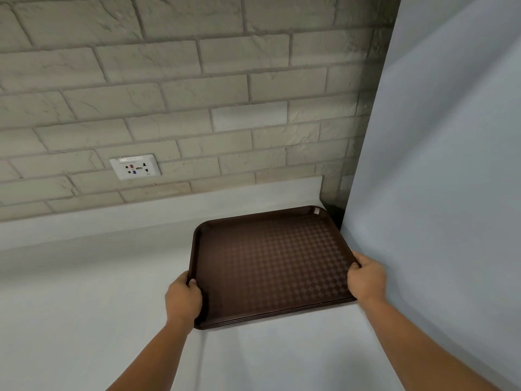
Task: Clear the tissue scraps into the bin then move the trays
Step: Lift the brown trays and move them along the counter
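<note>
A stack of dark brown trays [270, 261] with a checkered surface lies on the white counter [84, 292], its far right corner close to the wall corner. My left hand [183, 297] grips the stack's left rim near the front. My right hand [366, 277] grips the right rim, close beside the pale panel. The top tray carries nothing. No tissue scraps or bin appear in view.
A brick-pattern wall [169, 80] rises behind the counter, with a white power socket [135, 166] low on it. A tall pale grey panel [445, 165] stands right against the trays' right side. A low white backsplash [169, 210] runs along the counter's back.
</note>
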{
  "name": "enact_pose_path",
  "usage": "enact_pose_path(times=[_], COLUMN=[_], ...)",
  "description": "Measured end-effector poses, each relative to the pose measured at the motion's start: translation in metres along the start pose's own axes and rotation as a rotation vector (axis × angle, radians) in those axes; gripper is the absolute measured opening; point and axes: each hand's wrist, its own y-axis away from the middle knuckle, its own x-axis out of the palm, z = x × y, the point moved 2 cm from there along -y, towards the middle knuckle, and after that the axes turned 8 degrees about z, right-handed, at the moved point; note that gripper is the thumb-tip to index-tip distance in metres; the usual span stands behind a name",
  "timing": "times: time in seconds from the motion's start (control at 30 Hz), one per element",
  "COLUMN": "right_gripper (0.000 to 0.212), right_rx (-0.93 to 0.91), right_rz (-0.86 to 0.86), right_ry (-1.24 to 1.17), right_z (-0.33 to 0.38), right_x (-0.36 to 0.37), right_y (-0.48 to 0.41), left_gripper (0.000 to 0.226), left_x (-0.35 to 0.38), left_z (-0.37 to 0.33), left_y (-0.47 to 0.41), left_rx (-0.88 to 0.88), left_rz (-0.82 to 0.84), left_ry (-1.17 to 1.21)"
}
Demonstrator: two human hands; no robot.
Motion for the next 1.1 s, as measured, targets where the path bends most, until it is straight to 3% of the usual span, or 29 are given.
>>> enact_pose_path(times=[0.37, 0.9, 1.1], right_gripper=[0.040, 0.037, 0.035], right_rx=[0.022, 0.030, -0.080], right_rz=[-0.019, -0.022, 0.004], right_ry=[-0.055, 0.030, 0.248], right_z=[0.013, 0.005, 0.018], right_x=[0.024, 0.035, 0.022], right_y=[-0.059, -0.067, -0.045], left_gripper=[0.033, 0.035, 0.032], left_x=[0.015, 0.025, 0.015], left_z=[-0.024, -0.026, -0.033], left_y=[-0.059, -0.065, -0.059], left_rx=[0.022, -0.022, 0.036], left_rz=[0.003, 0.009, 0.069], left_ry=[0.028, 0.009, -0.241])
